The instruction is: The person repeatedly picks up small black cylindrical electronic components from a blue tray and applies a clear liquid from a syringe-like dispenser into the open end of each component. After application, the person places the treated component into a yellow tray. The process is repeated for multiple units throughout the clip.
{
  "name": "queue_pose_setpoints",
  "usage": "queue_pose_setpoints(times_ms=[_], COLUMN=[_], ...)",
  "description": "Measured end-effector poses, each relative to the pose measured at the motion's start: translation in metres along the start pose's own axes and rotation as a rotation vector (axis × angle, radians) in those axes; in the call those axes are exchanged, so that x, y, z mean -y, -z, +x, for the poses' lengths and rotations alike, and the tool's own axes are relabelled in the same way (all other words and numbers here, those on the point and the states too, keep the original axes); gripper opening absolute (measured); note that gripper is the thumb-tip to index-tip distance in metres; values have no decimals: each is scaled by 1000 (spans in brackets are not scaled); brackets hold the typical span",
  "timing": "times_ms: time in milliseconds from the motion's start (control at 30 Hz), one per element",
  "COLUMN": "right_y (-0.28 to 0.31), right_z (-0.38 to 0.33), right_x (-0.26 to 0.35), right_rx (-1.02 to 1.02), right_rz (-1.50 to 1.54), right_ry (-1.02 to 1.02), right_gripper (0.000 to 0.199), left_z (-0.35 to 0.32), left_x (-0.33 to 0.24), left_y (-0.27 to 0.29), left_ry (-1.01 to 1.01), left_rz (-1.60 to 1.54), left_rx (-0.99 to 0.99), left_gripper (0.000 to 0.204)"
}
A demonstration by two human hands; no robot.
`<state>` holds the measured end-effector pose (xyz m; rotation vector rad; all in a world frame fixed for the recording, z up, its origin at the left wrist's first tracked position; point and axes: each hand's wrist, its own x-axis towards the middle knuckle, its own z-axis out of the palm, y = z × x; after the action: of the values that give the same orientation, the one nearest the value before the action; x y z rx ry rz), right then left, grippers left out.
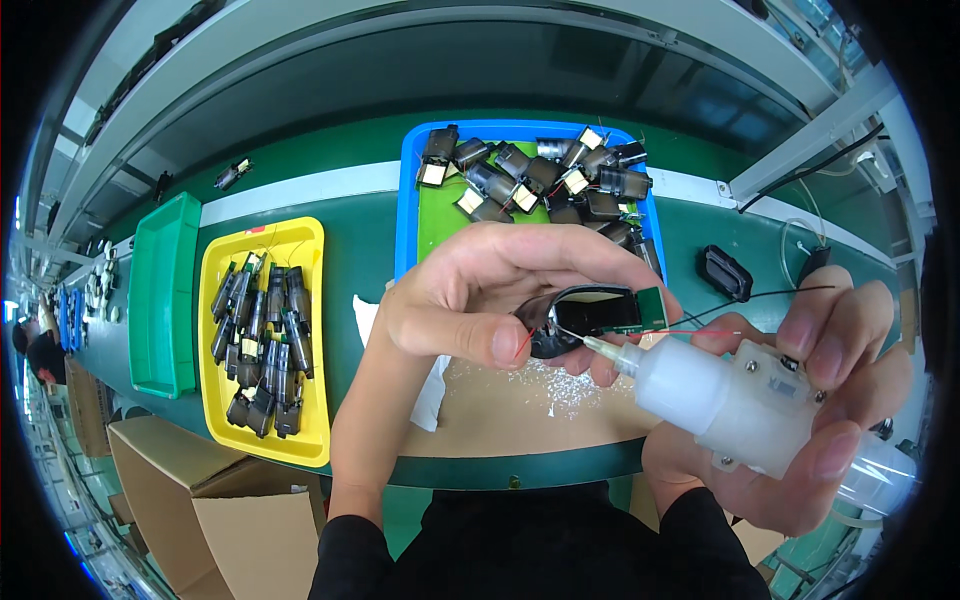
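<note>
My left hand (pixel 465 290) is closed round a black plastic housing (pixel 548 335), raised over the work mat, its hollow side showing. From the housing's right side a small green circuit board (pixel 652 308) sticks out, with thin red and black wires trailing off it. My right hand (pixel 850 400) grips a white dispensing syringe (pixel 690 385) with a clear rear barrel and a small screwed block on its side. Its thin nozzle points left at the housing's lower rim; whether the tip touches it I cannot tell.
Behind my hands, a blue tray (pixel 408 215) holds dark cylindrical assemblies on a green liner. Similar parts fill a yellow tray (pixel 318 400) to the left, beside a green tray (pixel 160 310). A black shell (pixel 724 273) lies right. White crumbs dot the brown sheet (pixel 490 425); a cardboard box (pixel 255 530) stands lower left.
</note>
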<state>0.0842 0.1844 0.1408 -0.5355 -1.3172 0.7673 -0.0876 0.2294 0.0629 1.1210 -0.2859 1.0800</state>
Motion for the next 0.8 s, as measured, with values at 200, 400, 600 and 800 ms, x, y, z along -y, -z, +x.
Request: queue_pose_setpoints(times_ms=[200,400,600,800], right_y=[6,12,20,52], right_z=[4,5,-22,-83], right_x=[-3,5,-48,-95], right_rx=[87,54,437,555], right_rz=[243,258,-186,-311], right_ry=[11,26,-121,-471], right_gripper=[19,17,16,17], left_z=[-5,-32,-146,-130], left_x=[-10,-45,-97,-91], left_y=[-10,-32,-83,-49], left_ry=[149,239,781,593], left_rz=[73,1048,2029,2346], left_rx=[-206,-590,-1239,-1121], left_gripper=[64,43,39,30])
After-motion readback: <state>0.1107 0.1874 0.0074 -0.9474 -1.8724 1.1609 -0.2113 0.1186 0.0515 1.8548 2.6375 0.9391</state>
